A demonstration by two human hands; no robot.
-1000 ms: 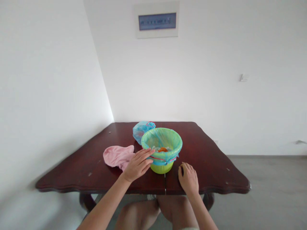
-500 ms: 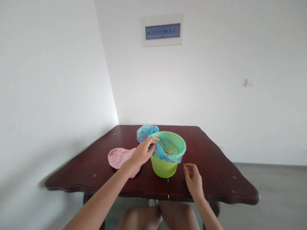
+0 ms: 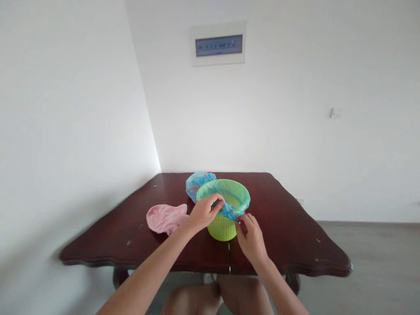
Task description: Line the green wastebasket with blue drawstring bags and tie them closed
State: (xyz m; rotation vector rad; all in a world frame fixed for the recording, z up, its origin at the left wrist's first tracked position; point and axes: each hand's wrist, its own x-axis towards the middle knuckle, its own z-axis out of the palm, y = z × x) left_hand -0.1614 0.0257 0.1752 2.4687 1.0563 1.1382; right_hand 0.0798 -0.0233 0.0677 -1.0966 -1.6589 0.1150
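A light green mesh wastebasket (image 3: 222,229) stands upright on the table, lined with a thin blue garbage bag (image 3: 229,211) folded over its rim. My left hand (image 3: 206,212) is closed on the bag's edge at the near left of the rim. My right hand (image 3: 251,234) pinches the bag's edge with its pink drawstring at the near right. What lies inside the basket is mostly hidden behind my left hand and the rim.
Behind the basket at the left sits a second blue plastic bag (image 3: 193,183), bunched up with a pink drawstring. A pink cloth (image 3: 166,218) lies left of the basket on the dark red wooden table (image 3: 278,227). White walls (image 3: 282,131) border the table's back and left.
My right hand has moved up and left from the tabletop to the bag's edge. My left hand has shifted slightly right and down along the rim, still gripping the bag.
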